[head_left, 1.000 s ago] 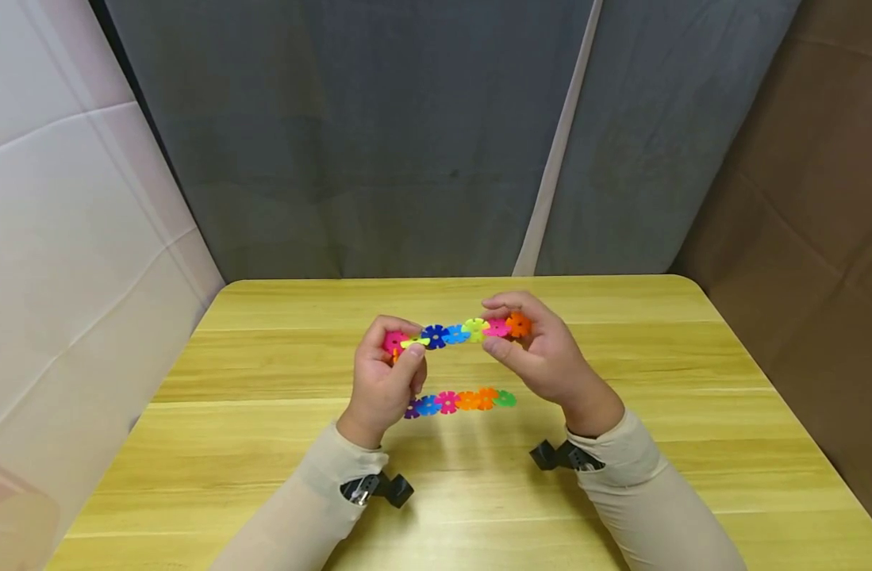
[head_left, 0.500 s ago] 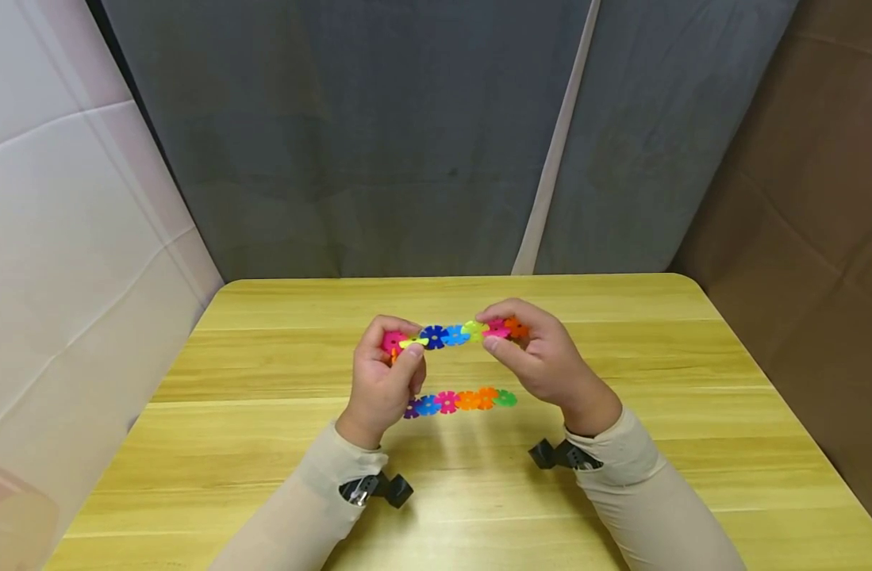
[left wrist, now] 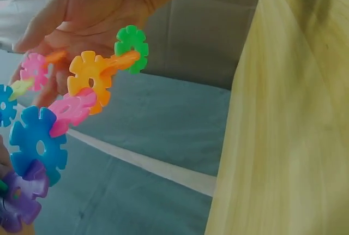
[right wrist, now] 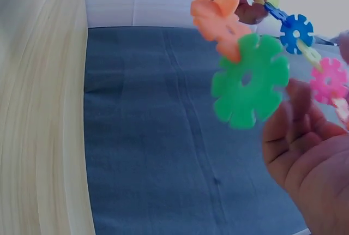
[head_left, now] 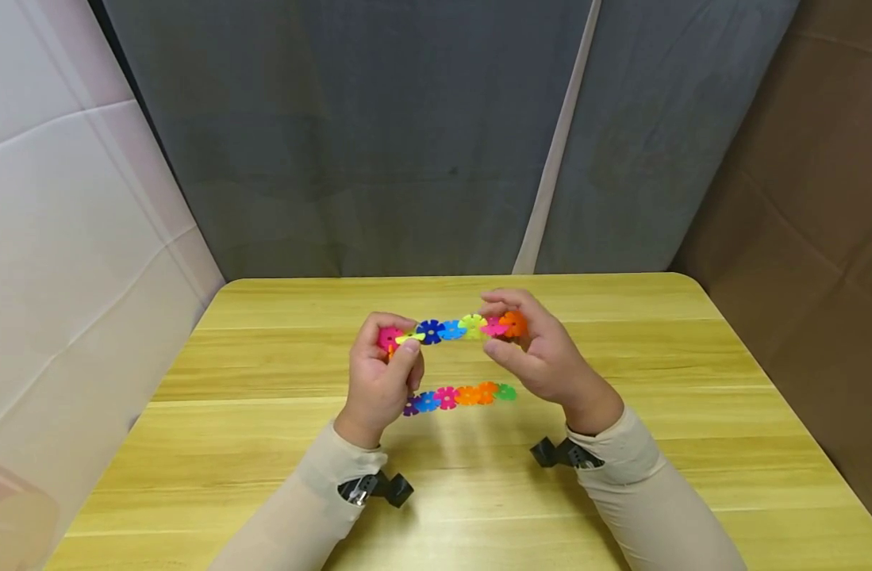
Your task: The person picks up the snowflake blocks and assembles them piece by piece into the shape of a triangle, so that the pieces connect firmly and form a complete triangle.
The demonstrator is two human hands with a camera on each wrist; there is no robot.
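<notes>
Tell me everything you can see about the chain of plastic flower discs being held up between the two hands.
The held chain is a short, roughly level row of notched, flower-shaped discs that look like glossy plastic, slotted edge to edge: pink, yellow-green, dark blue, light blue, yellow-green, pink, orange. The left hand pinches its pink end; the right hand pinches the orange end. It hangs above the wooden table, clear of a second chain lying flat below it.

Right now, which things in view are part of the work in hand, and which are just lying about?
In hand:
- upper disc chain, held at both ends
- left hand, pinching its pink end
- right hand, pinching its orange end

Lying about:
- lower disc chain, on the table and untouched
</notes>
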